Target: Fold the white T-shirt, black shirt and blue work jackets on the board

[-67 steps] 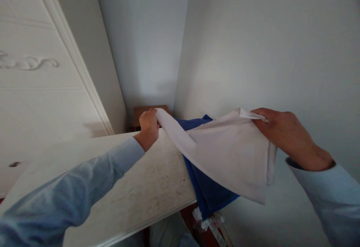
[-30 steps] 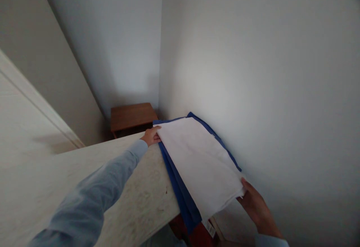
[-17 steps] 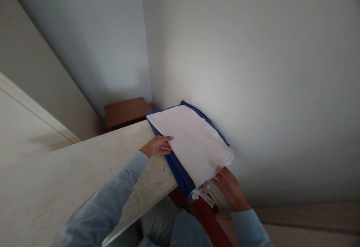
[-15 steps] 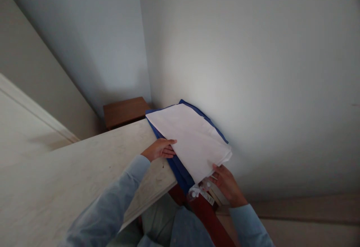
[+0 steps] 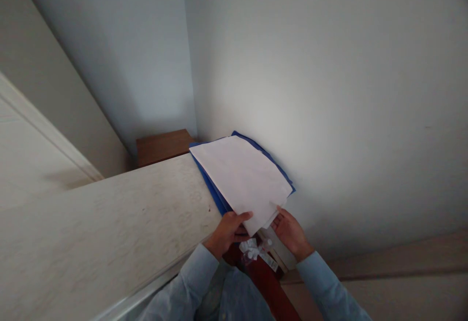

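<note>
A folded white cloth (image 5: pixel 243 177) lies on top of a folded blue cloth (image 5: pixel 215 195), and both rest at the far right end of a pale, speckled table (image 5: pixel 120 223), tight against the white wall (image 5: pixel 329 92) on the right. The blue cloth shows only as a thin border along the left and far edges of the white one and as a small corner at its right side. The near end of the stack hangs past the table's near edge. The left hand (image 5: pixel 228 231) is at the near left corner of the white cloth, its grip closed on the cloth: the thumb lies on top of the fabric and the fingers curl underneath the edge. The right hand (image 5: pixel 288 228) is at the near right corner, palm turned up, fingers beneath the layered edges of the cloth and touching them; whether its grip is actually pinching the fabric or only supporting it from below cannot be told. Both forearms wear light blue sleeves (image 5: pixel 321 287). Just below the hands, between them, sits a small bundle of crumpled clear plastic with a white label (image 5: pixel 256 252), resting on a reddish-brown wooden piece (image 5: pixel 268 287) that runs down toward the person. Beyond the table's far end, in the corner of the room, stands a low brown wooden stand (image 5: pixel 163 145), well apart from the hands. On the left side a white panelled door (image 5: pixel 32 145) rises behind the table.
</note>
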`<state>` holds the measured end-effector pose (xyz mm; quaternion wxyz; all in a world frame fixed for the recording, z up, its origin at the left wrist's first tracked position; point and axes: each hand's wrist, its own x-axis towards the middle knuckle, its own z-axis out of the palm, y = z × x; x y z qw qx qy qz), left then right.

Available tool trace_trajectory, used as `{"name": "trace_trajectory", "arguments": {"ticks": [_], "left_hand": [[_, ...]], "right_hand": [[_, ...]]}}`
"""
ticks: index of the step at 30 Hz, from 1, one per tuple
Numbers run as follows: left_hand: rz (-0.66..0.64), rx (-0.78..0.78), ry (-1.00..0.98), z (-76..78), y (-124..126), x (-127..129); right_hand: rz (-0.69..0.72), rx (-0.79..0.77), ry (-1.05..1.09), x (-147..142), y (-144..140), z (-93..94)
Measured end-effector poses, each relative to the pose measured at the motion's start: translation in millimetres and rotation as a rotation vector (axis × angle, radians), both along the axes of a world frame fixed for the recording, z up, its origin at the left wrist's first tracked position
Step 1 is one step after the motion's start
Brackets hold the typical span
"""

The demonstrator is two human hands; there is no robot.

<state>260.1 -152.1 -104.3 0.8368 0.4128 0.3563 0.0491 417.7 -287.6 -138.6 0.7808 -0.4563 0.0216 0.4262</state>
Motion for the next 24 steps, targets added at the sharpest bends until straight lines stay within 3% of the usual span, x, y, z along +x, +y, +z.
{"name": "trace_trajectory", "arguments": {"ticks": [6, 10, 13, 19, 24], "left_hand": [[0.181, -0.051, -0.096, -16.5, -24.9, 0.9], [0.271, -0.084, -0.107, -22.2, -35.9, -1.4], [0.278, -0.086, -0.086, -26.5, -40.5, -2.5], [0.324, 0.059, -0.027, -42.2, -45.8, -2.2], [0.319, 0.096, -0.026, -49.2, -50.5, -3.2]], "right_hand": [[-0.163, 0.038, -0.033, 65.4, 0.6, -0.8], [-0.139, 0.012, -0.097, 92.4, 9.2, 4.6], [-0.106, -0.032, -0.177, 100.8, 16.9, 8.3], [-0.195, -0.12, -0.266, 101.7, 10.8, 1.0], [-0.378, -0.212, -0.461, 111.0, 0.1, -1.9]]}}
